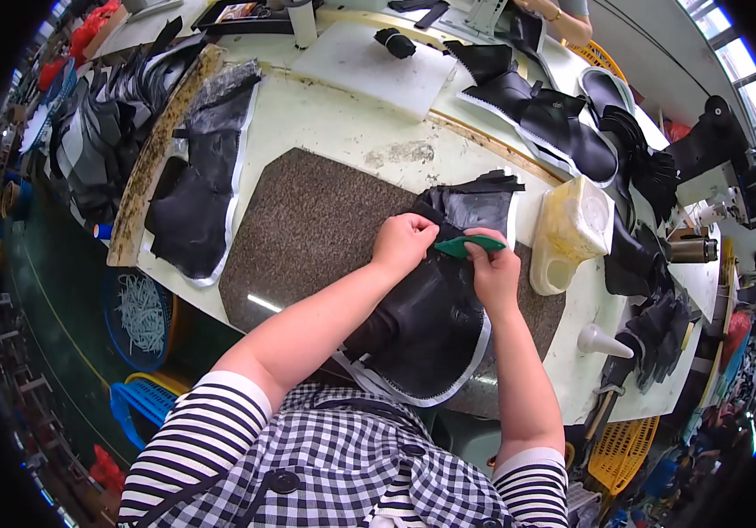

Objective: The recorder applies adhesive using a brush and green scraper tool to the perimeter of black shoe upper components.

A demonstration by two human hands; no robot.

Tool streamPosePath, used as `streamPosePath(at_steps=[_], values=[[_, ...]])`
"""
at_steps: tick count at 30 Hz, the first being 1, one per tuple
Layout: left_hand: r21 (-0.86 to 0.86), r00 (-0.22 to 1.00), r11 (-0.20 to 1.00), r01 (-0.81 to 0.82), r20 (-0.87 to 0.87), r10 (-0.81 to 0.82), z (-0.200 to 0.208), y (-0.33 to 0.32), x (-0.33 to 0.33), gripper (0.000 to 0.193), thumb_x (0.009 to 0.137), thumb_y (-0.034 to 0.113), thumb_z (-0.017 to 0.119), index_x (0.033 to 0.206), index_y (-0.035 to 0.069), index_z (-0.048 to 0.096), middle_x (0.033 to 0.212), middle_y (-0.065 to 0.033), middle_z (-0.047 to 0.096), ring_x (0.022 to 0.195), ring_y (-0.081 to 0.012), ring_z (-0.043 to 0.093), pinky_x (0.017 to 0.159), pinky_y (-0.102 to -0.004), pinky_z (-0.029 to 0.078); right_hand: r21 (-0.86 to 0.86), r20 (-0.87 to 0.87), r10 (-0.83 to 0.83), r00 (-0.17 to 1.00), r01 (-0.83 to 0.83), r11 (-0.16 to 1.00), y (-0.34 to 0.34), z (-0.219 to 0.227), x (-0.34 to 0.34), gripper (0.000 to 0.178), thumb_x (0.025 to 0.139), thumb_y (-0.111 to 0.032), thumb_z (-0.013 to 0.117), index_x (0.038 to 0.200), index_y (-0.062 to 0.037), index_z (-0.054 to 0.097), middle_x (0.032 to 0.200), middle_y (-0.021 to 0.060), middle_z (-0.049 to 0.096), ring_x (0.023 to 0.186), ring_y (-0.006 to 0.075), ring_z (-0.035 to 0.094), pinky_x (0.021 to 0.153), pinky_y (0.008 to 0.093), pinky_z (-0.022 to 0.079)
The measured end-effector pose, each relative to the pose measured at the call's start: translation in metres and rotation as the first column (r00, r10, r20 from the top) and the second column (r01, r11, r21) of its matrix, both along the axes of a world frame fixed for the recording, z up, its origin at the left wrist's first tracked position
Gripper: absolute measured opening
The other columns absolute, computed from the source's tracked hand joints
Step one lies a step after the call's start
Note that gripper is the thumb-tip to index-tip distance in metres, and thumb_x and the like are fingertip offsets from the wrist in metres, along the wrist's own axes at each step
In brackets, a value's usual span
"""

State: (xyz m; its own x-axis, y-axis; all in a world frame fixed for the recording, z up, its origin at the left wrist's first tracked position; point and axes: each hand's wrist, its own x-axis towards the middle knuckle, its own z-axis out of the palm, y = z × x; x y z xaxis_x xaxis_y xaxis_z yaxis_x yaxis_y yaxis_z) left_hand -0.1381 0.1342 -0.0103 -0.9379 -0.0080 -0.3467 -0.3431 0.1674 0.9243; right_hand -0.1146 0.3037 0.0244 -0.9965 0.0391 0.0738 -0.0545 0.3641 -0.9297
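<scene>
A black shoe upper (pixel 430 321) with a white edge lies partly over the speckled brown slab (pixel 312 224) in front of me. My left hand (pixel 402 244) is closed, its fingertips pinching the black material near the upper's far part. Close beside it, my right hand (pixel 494 275) grips a flat green scraper-like tool (pixel 459 247) between thumb and fingers. The tool's pointed end reaches toward my left fingertips, over the upper. What lies right under the fingertips is hidden.
Another upper (pixel 197 202) lies left, beside a wooden strip (pixel 167 150). A yellowed plastic container (pixel 573 224) and a white cone-shaped thing (pixel 605 341) stand right. More uppers (pixel 554 123) lie far right, near another person's arm (pixel 567 22). A blue basket (pixel 136 330) stands below left.
</scene>
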Motion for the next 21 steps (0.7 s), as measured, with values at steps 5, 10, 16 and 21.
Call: streamPosePath(at_steps=[5,10,16,21], values=[[0.038,1.0,0.999,0.006,-0.009,-0.006,0.0,0.003,-0.003,0.02,0.084,0.019,0.07,0.089,0.0,0.071,0.065,-0.0011,0.065,0.048,-0.0054,0.052,0.045,-0.0228,0.041,0.181,0.001,0.224,0.975,-0.221,0.958,0.015,0.026,-0.006,0.014,0.084,-0.002,0.063,0.097,-0.0061,0.065,0.089,0.0133,0.068,0.081,0.0277,0.067,0.074,0.0323,0.051],[-0.026,0.998,0.998,-0.05,-0.031,0.05,-0.003,0.001,0.0,0.022,0.082,0.022,0.07,0.088,0.002,0.073,0.069,-0.0062,0.069,0.057,-0.0103,0.06,0.054,-0.0273,0.047,0.282,0.199,0.357,0.913,-0.402,0.871,0.059,0.026,0.015,0.015,0.083,-0.001,0.062,0.097,-0.0056,0.063,0.088,0.013,0.067,0.084,0.0304,0.066,0.075,0.0335,0.051],[-0.108,0.999,0.994,-0.002,-0.054,-0.004,0.006,0.009,-0.001,0.022,0.081,0.024,0.071,0.088,0.003,0.073,0.072,-0.0071,0.07,0.061,-0.0127,0.063,0.059,-0.028,0.048,0.11,-0.147,0.031,0.989,-0.014,0.994,0.048,-0.001,0.01,0.011,0.086,-0.002,0.061,0.096,-0.0057,0.063,0.088,0.0105,0.068,0.081,0.024,0.067,0.075,0.0312,0.051],[-0.106,0.997,0.993,-0.042,-0.073,0.035,0.002,0.003,0.002,0.022,0.081,0.024,0.071,0.087,0.003,0.073,0.071,-0.0069,0.07,0.061,-0.0126,0.063,0.058,-0.0275,0.048,0.092,0.138,0.043,0.99,-0.056,0.994,0.038,-0.003,0.028,0.017,0.087,0.001,0.062,0.104,-0.0023,0.061,0.092,0.0026,0.065,0.087,0.0103,0.061,0.078,0.0262,0.049]])
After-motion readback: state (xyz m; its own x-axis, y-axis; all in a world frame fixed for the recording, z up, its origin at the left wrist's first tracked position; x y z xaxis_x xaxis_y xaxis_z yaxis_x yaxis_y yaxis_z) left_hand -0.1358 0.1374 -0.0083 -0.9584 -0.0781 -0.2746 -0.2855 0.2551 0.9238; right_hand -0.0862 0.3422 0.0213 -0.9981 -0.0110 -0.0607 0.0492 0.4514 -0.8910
